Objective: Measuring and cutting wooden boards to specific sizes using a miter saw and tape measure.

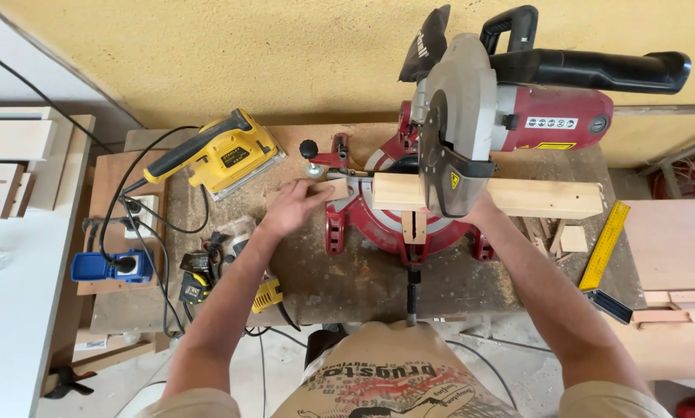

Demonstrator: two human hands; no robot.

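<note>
Reaching left hand (291, 206), grip spread flat; right hand (483, 210) grip hidden behind saw (471, 116).

So, counting up: one red miter saw (456, 155) mid-frame, one wooden plank (549, 197) lying across it, one yellow sander (223, 155) upper left, one blue socket box (113, 267) at left, one yellow square ruler (604, 246) at right, a few wood offcuts (572, 238) beside it, and two bare hands: left hand (293, 205), right hand (483, 209).
</note>
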